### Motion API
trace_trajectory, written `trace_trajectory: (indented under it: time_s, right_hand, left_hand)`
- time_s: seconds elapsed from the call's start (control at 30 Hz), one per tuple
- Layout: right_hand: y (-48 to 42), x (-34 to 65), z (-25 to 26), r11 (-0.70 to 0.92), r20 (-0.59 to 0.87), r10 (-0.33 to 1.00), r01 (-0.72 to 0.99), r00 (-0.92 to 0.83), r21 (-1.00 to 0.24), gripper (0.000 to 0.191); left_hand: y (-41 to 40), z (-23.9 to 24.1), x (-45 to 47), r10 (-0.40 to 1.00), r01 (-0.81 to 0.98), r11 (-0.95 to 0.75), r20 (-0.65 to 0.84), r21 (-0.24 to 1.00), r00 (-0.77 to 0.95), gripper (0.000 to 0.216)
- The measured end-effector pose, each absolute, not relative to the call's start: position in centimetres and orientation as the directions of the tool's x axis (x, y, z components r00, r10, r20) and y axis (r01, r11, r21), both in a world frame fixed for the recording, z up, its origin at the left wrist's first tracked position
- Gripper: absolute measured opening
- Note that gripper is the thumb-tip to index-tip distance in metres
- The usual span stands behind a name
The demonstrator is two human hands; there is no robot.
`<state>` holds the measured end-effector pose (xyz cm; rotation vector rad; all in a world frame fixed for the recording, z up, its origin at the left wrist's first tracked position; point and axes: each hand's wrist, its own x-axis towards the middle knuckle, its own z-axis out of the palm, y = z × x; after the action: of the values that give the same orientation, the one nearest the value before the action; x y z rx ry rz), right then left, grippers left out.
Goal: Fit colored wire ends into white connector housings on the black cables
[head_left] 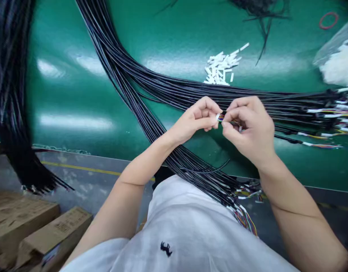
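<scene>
My left hand (pixel 198 118) and my right hand (pixel 247 126) meet above the green table (pixel 77 94), both pinched together. Between the fingertips sits a small white connector (pixel 218 116), pinched by my left hand, with coloured wire ends going into it from my right hand's pinch. A black cable runs from my right hand down toward my lap. A thick bundle of black cables (pixel 139 90) sweeps across the table under my hands and over the front edge.
A pile of small white connectors (pixel 220 68) lies beyond my hands. Finished cable ends with white connectors (pixel 335 113) lie at the right. A plastic bag (pixel 338 60) and a red rubber band (pixel 328 20) sit far right. Cardboard boxes (pixel 26 230) stand on the floor at the left.
</scene>
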<state>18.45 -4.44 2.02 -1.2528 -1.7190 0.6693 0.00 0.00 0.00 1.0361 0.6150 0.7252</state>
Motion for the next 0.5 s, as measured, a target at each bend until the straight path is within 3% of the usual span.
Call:
trace_trajectory:
  time_s: [0.13,0.23,0.33,0.4,0.5]
  right_hand:
    - [-4.6,19.4,2.0,0.269,0.218,0.960,0.378,-0.174,-0.886,0.010]
    - [-7.3,20.9,2.1,0.060,0.001,0.982,0.307,-0.190,-0.950,0.004]
    - [-12.1,23.1,1.8,-0.195,-0.228,0.965,0.231,-0.127,-0.953,0.013]
    - [-15.6,24.9,1.4,-0.353,-0.375,0.925,0.240,-0.054,-0.905,0.021]
    - [-20.3,27.3,0.8,-0.413,-0.510,0.858,0.512,-0.057,-0.753,0.026]
  left_hand:
    - [-0.2,-0.1,-0.3,0.755,-0.200,0.286,-0.091,0.937,0.649,0.035]
    - [-0.9,0.3,-0.4,0.655,-0.078,0.223,-0.090,0.972,0.750,0.034]
    - [-1.7,0.7,-0.4,0.573,0.127,-0.002,-0.103,0.992,0.813,0.029]
    - [-2.2,0.6,-0.3,0.571,0.256,-0.216,-0.091,0.942,0.816,0.022]
    - [-2.8,-0.2,0.3,0.549,0.377,-0.503,-0.049,0.778,0.834,0.022]
